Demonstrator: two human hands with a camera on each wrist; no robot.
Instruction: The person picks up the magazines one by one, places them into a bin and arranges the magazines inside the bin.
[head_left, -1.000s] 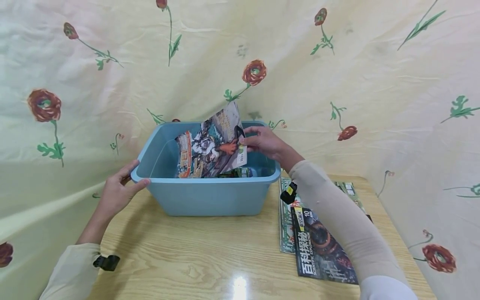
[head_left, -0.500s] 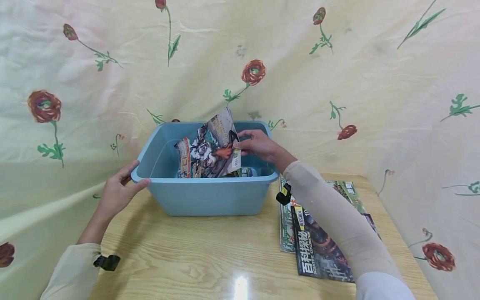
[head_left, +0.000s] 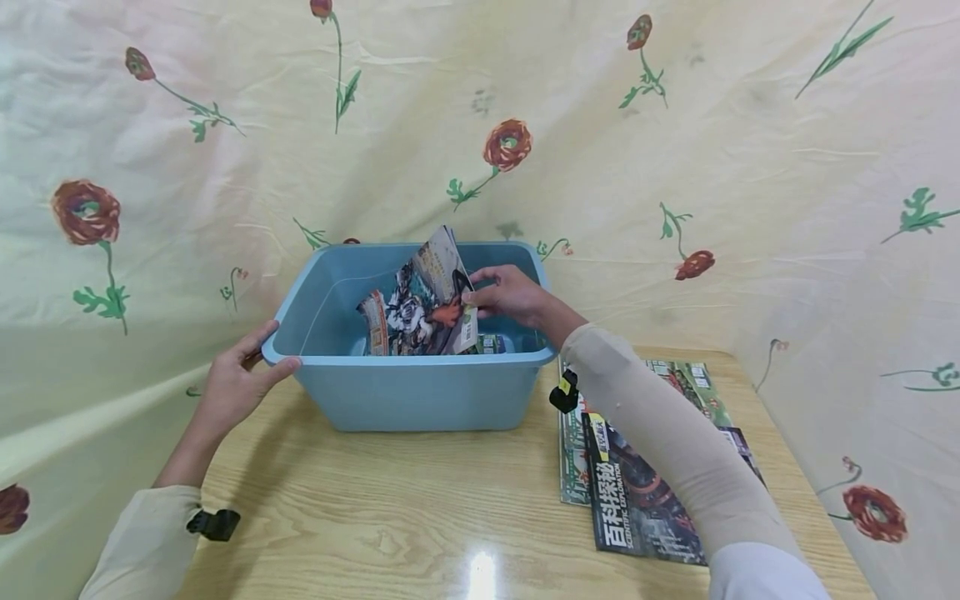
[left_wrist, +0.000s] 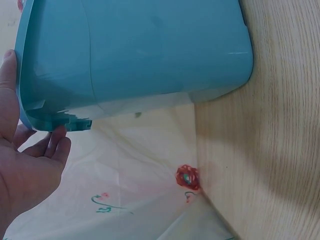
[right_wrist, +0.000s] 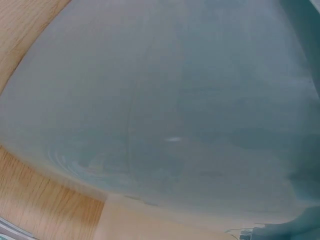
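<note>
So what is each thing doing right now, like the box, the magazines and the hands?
Bin: upright on the table, no lid, steadied at its left rim.
Magazine: tilted, partly down inside the bin, held at its right edge.
Magazines on table: lying flat, stacked, untouched.
Left hand: holding the bin's rim.
Right hand: pinching the tilted magazine.
Table: bare wood, shiny.

One blue tub [head_left: 412, 400] sits at twelve o'clock on one wooden table [head_left: 390, 517]. Four magazines show: one held upright [head_left: 420, 304] and one lying flat [head_left: 491, 343] inside the tub, two stacked [head_left: 637, 500] at four o'clock. Two hands: left [head_left: 232, 383], right [head_left: 510, 296].
</note>
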